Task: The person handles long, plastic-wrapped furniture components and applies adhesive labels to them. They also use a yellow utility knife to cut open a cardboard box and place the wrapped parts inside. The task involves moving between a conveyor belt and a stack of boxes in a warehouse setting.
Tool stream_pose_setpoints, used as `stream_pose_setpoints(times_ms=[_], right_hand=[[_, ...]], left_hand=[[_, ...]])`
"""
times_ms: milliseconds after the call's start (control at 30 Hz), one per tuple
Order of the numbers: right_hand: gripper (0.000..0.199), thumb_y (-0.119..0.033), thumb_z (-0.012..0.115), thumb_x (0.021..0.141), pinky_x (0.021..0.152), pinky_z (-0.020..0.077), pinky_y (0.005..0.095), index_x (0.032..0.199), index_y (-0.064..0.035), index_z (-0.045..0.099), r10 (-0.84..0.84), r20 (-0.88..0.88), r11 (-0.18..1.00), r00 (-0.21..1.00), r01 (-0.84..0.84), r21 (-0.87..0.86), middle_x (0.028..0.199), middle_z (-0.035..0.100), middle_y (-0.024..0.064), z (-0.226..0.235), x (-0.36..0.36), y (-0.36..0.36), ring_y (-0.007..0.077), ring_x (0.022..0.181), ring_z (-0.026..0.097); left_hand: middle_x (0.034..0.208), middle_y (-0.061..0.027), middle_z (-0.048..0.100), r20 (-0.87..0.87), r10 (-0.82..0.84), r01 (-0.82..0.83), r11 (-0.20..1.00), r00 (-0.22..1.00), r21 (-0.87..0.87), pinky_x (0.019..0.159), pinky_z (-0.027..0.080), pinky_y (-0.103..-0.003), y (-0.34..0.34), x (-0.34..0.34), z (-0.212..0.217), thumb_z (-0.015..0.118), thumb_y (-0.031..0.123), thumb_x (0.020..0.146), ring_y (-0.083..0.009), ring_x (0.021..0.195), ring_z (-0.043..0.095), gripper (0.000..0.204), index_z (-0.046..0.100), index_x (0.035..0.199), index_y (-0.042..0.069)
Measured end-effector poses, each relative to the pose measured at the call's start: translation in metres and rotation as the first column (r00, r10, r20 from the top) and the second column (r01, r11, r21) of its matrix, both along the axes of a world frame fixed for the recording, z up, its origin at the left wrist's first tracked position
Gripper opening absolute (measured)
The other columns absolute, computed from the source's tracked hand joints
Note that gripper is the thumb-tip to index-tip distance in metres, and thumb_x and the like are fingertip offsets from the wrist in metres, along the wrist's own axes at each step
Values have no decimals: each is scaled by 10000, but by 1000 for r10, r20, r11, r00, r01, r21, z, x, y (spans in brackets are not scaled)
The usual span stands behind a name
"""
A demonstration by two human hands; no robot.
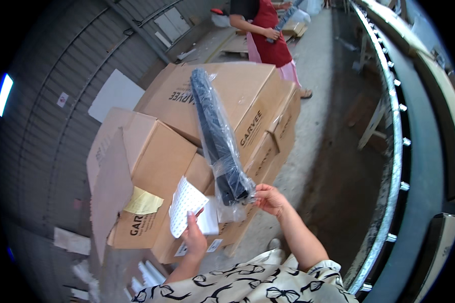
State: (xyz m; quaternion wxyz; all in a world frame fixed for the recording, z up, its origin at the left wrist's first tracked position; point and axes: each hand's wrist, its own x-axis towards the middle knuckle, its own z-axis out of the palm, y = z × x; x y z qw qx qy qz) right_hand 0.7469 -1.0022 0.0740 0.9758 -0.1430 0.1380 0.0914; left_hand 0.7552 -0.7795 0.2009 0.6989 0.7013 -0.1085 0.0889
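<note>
My left hand is closed on a white printed sheet, its thumb pressed on the lower edge. Another white paper shows just behind that sheet. My right hand pinches the near end of a clear plastic bag. Inside the bag, long dark bars lie side by side, tilted across the top of the stacked cardboard boxes. A yellow paper rests on the open box left of my left hand.
A conveyor with a metal rail curves along the right. Beyond the boxes stands a person in a red apron, holding a dark wrapped piece. A white panel leans by the corrugated wall. White rolled pieces lie low at left.
</note>
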Motion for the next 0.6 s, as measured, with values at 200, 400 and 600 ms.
stream_pose_setpoints(times_ms=[200, 400, 600], right_hand=[[174, 65, 596, 758, 601, 516, 288, 888, -46, 562, -97, 4, 981, 995, 97, -167, 790, 625, 74, -4, -23, -10, 183, 668, 612], [126, 22, 605, 783, 570, 478, 226, 881, -42, 558, -414, -177, 854, 893, 314, -414, 745, 600, 43, 16, -71, 8, 130, 644, 589], [96, -33, 638, 803, 554, 406, 194, 885, -35, 589, -369, 178, 453, 912, 344, -823, 711, 571, -6, 65, -80, 63, 71, 599, 510]], left_hand=[[1100, -127, 567, -192, -96, 53, 974, 977, -220, 811, 492, -378, -7, -5, -25, 442, 188, 943, -225, 1006, 570, 301, 478, 1170, -6], [1196, -155, 509, -387, -194, 75, 951, 901, -301, 843, 490, -416, -3, -18, -46, 395, 296, 962, -254, 1091, 522, 407, 438, 1208, -25], [1187, -118, 508, -391, -276, 70, 882, 878, -465, 809, 519, -403, -6, -13, -40, 418, 311, 953, -229, 1125, 492, 412, 460, 1198, -16]])
